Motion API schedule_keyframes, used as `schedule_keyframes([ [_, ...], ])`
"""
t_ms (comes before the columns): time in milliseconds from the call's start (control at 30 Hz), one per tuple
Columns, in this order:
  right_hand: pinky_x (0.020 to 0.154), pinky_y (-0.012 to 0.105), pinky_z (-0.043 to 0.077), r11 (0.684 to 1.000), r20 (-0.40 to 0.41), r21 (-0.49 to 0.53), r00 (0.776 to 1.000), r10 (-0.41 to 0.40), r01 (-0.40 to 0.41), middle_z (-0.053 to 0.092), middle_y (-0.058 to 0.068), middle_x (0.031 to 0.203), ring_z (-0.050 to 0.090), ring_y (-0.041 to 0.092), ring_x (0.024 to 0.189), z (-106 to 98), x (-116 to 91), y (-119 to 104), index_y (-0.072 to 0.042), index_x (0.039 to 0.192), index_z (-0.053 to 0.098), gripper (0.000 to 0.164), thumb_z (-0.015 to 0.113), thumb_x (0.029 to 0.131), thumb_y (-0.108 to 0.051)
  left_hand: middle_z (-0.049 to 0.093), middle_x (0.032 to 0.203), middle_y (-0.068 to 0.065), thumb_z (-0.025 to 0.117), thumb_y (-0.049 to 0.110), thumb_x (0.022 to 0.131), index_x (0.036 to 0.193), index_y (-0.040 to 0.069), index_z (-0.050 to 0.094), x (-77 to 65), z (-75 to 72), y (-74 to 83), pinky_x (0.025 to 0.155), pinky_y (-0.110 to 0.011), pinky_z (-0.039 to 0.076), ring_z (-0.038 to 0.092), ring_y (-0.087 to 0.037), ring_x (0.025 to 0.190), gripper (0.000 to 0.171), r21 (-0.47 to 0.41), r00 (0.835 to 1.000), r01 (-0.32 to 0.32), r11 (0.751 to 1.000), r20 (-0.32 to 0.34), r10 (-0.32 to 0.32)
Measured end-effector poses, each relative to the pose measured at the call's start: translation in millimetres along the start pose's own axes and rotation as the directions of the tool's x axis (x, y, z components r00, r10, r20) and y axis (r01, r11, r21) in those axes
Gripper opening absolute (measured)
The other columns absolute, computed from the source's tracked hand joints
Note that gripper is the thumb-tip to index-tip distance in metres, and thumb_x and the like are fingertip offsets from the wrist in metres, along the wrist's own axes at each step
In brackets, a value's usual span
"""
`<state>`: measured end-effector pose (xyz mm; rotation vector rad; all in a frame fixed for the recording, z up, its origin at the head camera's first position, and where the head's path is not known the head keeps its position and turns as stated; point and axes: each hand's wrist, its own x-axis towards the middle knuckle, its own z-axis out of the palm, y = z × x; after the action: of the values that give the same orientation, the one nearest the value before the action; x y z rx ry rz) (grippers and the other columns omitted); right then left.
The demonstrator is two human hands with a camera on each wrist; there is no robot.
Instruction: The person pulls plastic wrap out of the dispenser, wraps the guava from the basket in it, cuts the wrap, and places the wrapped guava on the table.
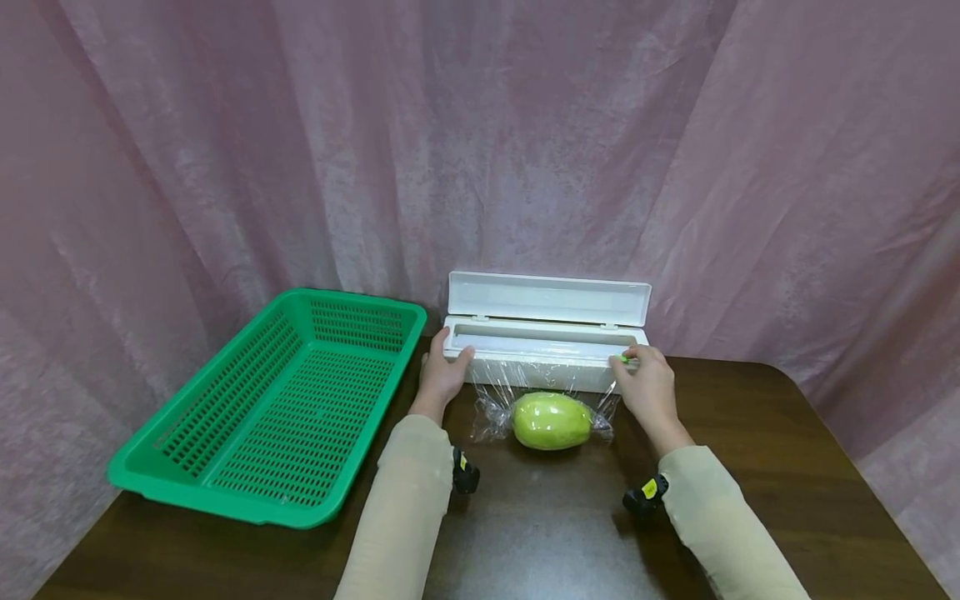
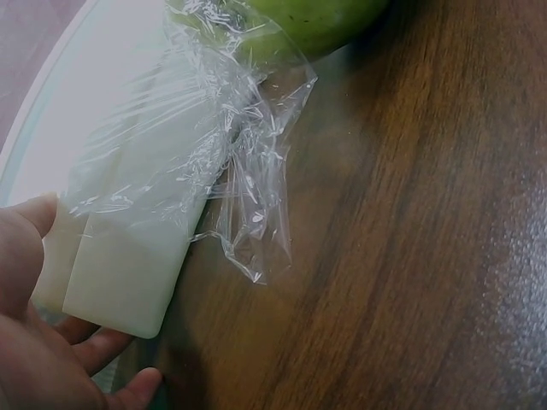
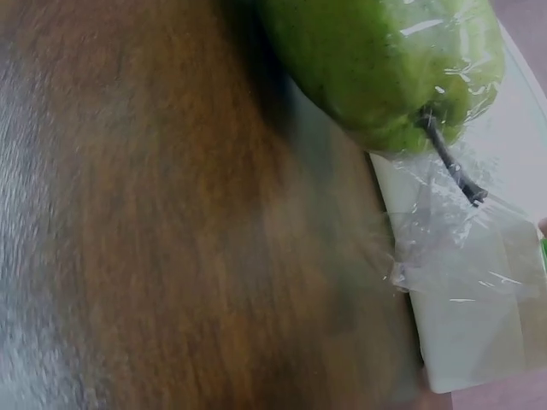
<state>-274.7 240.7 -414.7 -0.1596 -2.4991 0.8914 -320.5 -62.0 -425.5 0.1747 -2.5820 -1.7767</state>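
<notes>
A white cling film dispenser [image 1: 542, 373] stands on the table with its lid [image 1: 547, 298] raised. Its cling film [image 2: 256, 188] stretches from the front over an oblong green fruit [image 1: 551, 422], bunching at both ends; a dark stem [image 3: 449, 158] shows in the right wrist view. My left hand [image 1: 442, 377] grips the dispenser's left end, thumb over the front edge and fingers around the side. At the right end of the front edge, my right hand [image 1: 649, 390] pinches a small green slider [image 1: 622, 358]. Most of that hand lies outside the right wrist view.
To the left sits a green plastic basket [image 1: 417, 321] with slotted walls, close to my left forearm. The brown wooden table [image 1: 750, 467] ends in a rounded corner at the back right. Pink curtains [image 1: 525, 150] hang right behind the dispenser.
</notes>
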Motion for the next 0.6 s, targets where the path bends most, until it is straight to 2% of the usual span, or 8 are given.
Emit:
schedule_keyframes([
  [133, 0.102, 0.049, 0.037, 1.0, -0.024, 0.016, 1.0, -0.014, 0.014, 0.057, 0.024, 0.124, 0.049, 0.04, 0.118, 0.1, 0.6, 0.8, 0.006, 0.101, 0.065, 0.033, 0.065, 0.088, -0.025, 0.014, 0.156, -0.021, 0.055, 0.039, 0.093, 0.149, 0.029, 0.024, 0.4, 0.7, -1.1, 0.115, -0.052, 0.018, 0.009, -0.039, 0.145, 0.065, 0.007, 1.0, -0.003, 1.0, -0.01, 0.003],
  [333, 0.099, 0.049, 0.038, 1.0, -0.04, 0.013, 0.999, -0.005, 0.005, 0.061, 0.025, 0.117, 0.053, 0.041, 0.113, -0.3, 2.2, 1.4, 0.004, 0.099, 0.067, 0.029, 0.065, 0.088, -0.022, 0.015, 0.156, -0.019, 0.054, 0.04, 0.093, 0.149, 0.029, 0.024, -1.8, 0.0, 0.5, 0.115, -0.052, 0.017, 0.008, -0.038, 0.145, 0.065, 0.015, 1.0, 0.003, 1.0, -0.01, -0.002],
  [600, 0.098, 0.05, 0.039, 1.0, -0.049, 0.002, 0.999, -0.007, 0.008, 0.061, 0.026, 0.116, 0.054, 0.042, 0.111, -2.5, 3.3, 2.4, 0.005, 0.099, 0.067, 0.028, 0.064, 0.088, -0.021, 0.015, 0.156, -0.02, 0.054, 0.039, 0.094, 0.149, 0.028, 0.024, -1.8, -0.5, 2.7, 0.115, -0.052, 0.018, 0.009, -0.038, 0.145, 0.064, 0.012, 1.0, -0.006, 1.0, -0.007, 0.006],
])
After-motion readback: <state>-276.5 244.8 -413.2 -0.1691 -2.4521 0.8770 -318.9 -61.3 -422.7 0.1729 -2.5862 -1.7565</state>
